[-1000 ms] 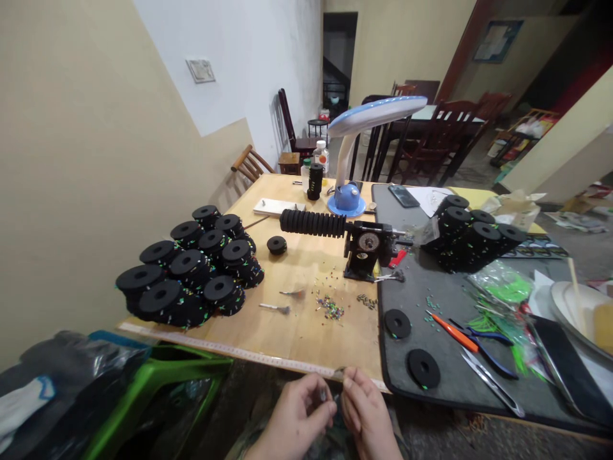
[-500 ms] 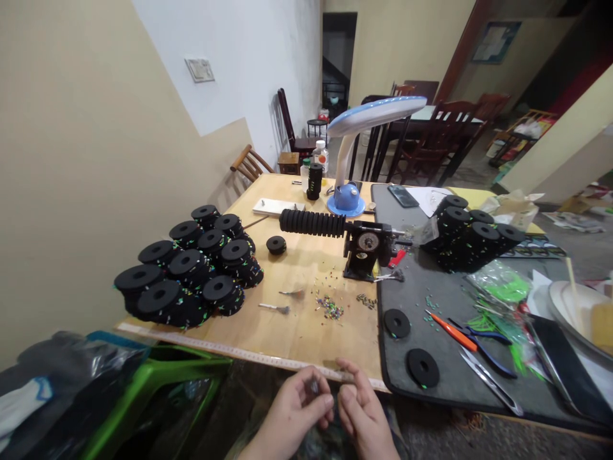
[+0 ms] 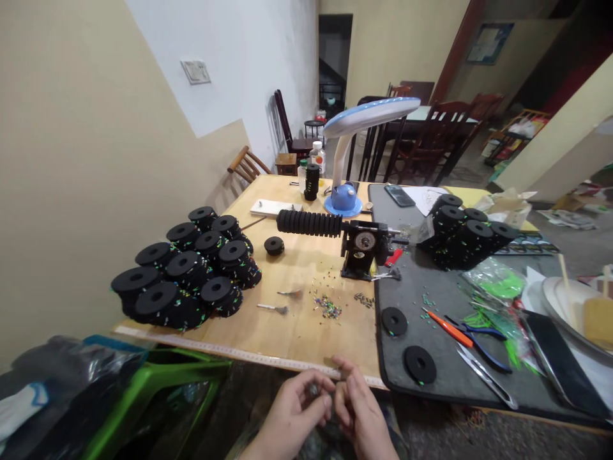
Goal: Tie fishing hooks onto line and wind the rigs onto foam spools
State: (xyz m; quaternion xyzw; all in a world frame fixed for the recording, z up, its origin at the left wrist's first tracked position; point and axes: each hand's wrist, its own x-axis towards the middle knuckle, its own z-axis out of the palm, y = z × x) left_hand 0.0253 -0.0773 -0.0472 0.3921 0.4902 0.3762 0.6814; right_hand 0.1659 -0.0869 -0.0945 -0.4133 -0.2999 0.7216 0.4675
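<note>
Wooden table (image 3: 306, 268) ahead. Grey mat (image 3: 431, 275) covers its right part, and a heap of black spools (image 3: 191, 275) sits on the left. Below the near edge my left hand (image 3: 292, 418) curls, pinching a small silvery piece (image 3: 313, 388). My right hand (image 3: 361, 415) is just beside it, fingertips pinched together; whatever they hold is too small to tell.

Ahead of right hand (image 3: 359, 412), bare surface (image 3: 297, 332) open — spool pile (image 3: 186, 275) blocks left, winder (image 3: 364, 249) beyond, bead scatter (image 3: 328, 306) mid-lane, pliers (image 3: 480, 332) right.
</note>
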